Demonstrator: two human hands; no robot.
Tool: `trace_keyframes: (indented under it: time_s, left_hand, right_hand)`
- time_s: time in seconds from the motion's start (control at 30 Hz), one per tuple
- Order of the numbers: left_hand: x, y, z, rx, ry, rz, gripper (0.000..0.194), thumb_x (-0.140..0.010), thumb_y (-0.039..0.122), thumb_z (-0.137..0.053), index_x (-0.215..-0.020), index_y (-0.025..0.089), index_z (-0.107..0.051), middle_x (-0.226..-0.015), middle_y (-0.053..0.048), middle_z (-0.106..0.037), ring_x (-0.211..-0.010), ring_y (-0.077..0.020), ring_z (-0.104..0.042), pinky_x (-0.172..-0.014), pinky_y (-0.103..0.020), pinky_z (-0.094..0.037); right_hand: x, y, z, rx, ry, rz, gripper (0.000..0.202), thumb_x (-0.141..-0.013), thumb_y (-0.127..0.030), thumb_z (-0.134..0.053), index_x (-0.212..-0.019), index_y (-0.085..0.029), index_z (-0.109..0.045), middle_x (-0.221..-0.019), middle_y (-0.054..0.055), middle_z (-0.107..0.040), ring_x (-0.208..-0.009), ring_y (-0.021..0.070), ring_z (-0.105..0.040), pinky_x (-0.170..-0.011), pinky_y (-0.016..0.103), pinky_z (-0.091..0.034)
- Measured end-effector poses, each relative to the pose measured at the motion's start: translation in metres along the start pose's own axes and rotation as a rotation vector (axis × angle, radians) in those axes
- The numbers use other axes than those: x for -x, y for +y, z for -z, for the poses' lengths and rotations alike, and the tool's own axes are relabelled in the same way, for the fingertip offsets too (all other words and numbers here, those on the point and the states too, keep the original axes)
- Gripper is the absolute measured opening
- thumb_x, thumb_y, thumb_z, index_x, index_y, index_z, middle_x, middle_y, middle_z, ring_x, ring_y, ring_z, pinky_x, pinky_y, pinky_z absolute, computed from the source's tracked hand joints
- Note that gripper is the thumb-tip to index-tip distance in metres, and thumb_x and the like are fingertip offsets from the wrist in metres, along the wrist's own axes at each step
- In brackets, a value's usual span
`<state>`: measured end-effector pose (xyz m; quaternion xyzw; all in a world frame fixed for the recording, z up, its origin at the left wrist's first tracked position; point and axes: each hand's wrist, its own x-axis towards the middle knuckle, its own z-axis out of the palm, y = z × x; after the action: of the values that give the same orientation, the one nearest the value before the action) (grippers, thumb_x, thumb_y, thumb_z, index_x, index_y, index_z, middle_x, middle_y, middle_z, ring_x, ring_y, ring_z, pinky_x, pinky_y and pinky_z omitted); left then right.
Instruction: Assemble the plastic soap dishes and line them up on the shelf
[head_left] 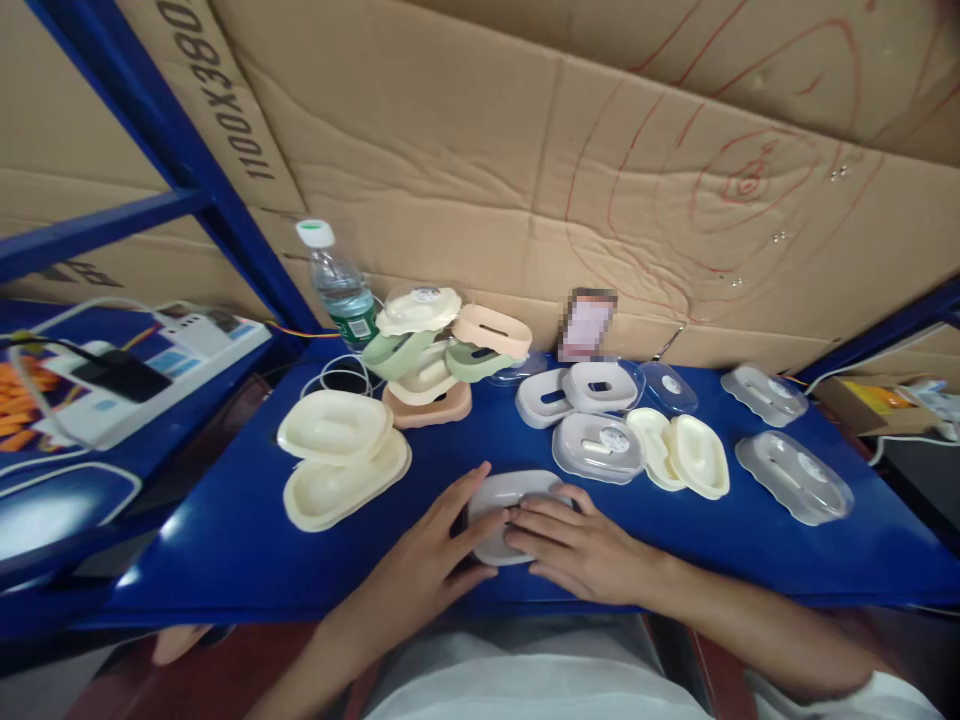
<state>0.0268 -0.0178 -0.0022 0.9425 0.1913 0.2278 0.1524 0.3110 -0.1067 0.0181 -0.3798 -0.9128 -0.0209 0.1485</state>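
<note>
A light grey oval plastic dish (514, 488) lies on the blue table in front of me, partly hidden under both hands. My left hand (439, 540) holds its left side, with the fingers on the rim and across the top and the thumb at the near edge. From the right, my right hand (574, 540) has its fingers laid together over the dish's middle and right part, gripping that side. Just beyond it stands a grey dish with a clear cover (598, 447), next to cream oval trays (697, 457). Two larger cream trays (334, 428) overlap to the left.
Behind are piled green, peach and cream slotted parts (491, 330), a water bottle (341, 290) and grey slotted parts (600, 385). A phone (586, 325) leans on the cardboard wall (450, 150). Covered grey dishes (795, 478) lie at right; a power strip (172, 370) is at left.
</note>
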Motion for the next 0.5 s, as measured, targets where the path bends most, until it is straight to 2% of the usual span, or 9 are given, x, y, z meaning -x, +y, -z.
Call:
trace_keyframes:
  time_s: [0.17,0.37,0.5]
  left_hand:
    - [-0.001,0.002,0.002,0.011,-0.063,0.022,0.068,-0.096,0.025,-0.081,-0.157,0.027,-0.053,-0.179,-0.016,-0.029,-0.158,-0.0376,-0.046,-0.120,-0.056,-0.055]
    - [-0.002,0.003,0.003,0.013,-0.023,-0.008,0.060,-0.098,0.029,-0.079,-0.154,0.025,-0.058,-0.175,-0.017,-0.038,-0.155,-0.0364,-0.049,-0.122,-0.055,-0.053]
    - [-0.001,0.003,0.003,0.013,0.013,-0.022,0.058,-0.101,0.043,-0.075,-0.154,0.025,-0.058,-0.173,-0.018,-0.040,-0.153,-0.0365,-0.051,-0.122,-0.055,-0.052]
  right_hand:
    - [-0.002,0.000,0.002,-0.003,-0.026,-0.016,0.039,-0.113,-0.024,-0.049,-0.151,-0.020,-0.061,-0.155,0.010,-0.066,-0.152,0.0213,-0.052,-0.126,0.045,-0.038]
    - [0.003,0.006,0.013,0.020,-0.048,0.039,0.045,-0.113,-0.036,-0.055,-0.154,-0.018,-0.058,-0.161,0.010,-0.060,-0.154,0.0250,-0.050,-0.126,0.047,-0.041]
    - [0.006,0.008,0.014,0.038,-0.031,0.025,0.043,-0.111,-0.031,-0.058,-0.152,-0.019,-0.060,-0.155,0.011,-0.065,-0.150,0.0253,-0.055,-0.123,0.046,-0.044]
